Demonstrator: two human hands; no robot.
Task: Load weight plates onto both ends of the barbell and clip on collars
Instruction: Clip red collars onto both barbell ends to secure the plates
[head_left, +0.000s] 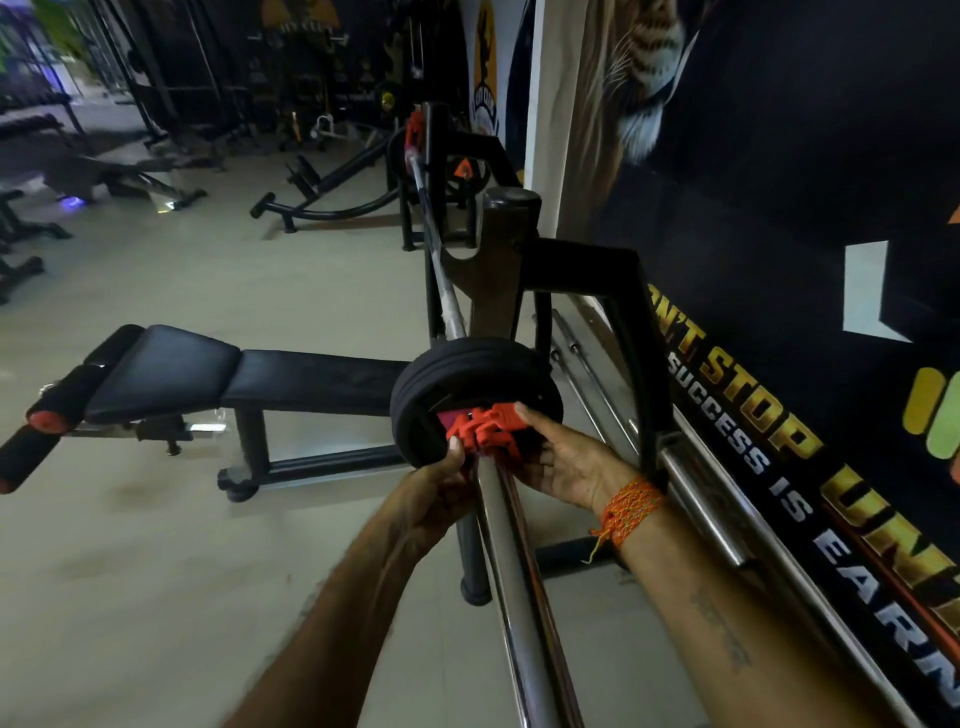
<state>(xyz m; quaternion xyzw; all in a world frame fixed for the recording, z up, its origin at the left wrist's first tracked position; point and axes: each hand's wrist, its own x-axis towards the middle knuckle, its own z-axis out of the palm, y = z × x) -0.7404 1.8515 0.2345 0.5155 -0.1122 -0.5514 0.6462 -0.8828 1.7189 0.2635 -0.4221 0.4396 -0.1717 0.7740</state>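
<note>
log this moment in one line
left hand: grips red collar | right hand: grips same collar | weight plates: on barbell sleeve | far collar: on

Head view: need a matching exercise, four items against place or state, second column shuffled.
Column 1
1. near collar
2. weight plates
3. bench
4. orange thread band

Column 2
A. tied round a wrist
B. stands on the floor, left of the barbell
C. red, gripped by the left hand and right hand
D. black, on the barbell just beyond the near collar

Pairs: 1-C, 2-D, 3-B, 4-A
</note>
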